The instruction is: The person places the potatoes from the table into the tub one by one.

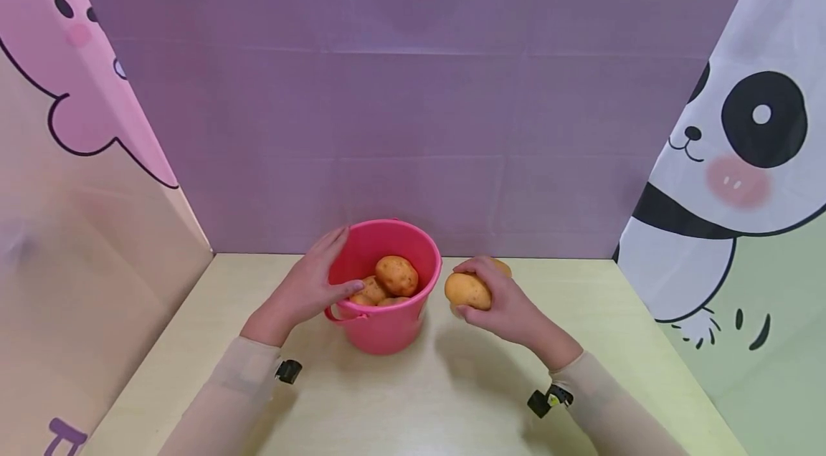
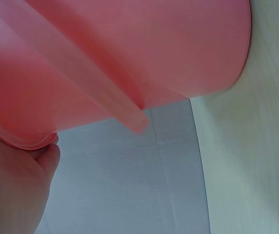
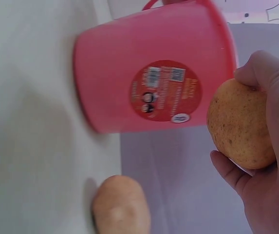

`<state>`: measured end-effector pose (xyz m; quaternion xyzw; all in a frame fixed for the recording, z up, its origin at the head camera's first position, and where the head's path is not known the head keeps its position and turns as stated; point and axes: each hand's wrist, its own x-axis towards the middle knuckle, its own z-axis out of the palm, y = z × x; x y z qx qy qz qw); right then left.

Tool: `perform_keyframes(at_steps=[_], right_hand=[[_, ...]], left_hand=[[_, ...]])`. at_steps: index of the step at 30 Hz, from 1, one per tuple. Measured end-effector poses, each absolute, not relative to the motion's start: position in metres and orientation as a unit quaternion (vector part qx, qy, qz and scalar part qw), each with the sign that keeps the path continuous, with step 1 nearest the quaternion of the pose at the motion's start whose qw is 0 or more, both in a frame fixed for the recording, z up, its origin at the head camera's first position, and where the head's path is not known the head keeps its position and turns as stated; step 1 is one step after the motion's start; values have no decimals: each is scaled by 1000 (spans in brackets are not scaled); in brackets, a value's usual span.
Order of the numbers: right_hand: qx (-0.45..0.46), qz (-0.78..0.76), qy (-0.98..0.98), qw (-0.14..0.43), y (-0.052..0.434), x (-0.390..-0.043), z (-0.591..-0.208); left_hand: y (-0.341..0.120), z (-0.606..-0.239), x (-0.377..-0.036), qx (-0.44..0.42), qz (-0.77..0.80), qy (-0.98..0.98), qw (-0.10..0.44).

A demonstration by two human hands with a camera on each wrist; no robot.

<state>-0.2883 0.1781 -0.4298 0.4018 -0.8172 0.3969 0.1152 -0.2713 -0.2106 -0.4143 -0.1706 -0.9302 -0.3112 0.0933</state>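
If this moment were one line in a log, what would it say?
left hand: grips pink bucket rim | right hand: holds potato beside bucket | second potato: on table

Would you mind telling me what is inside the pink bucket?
The bucket holds potatoes: three show, one on top of two others. Anything beneath them is hidden by the wall and the pile.
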Motion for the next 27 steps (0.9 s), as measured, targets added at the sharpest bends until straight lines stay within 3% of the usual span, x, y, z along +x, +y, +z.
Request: perform_keyframes(at_steps=[27], right_hand=[[424, 398, -808, 96, 139, -305, -377]], left_hand=[[-210, -419, -273, -171, -318, -928, 91]])
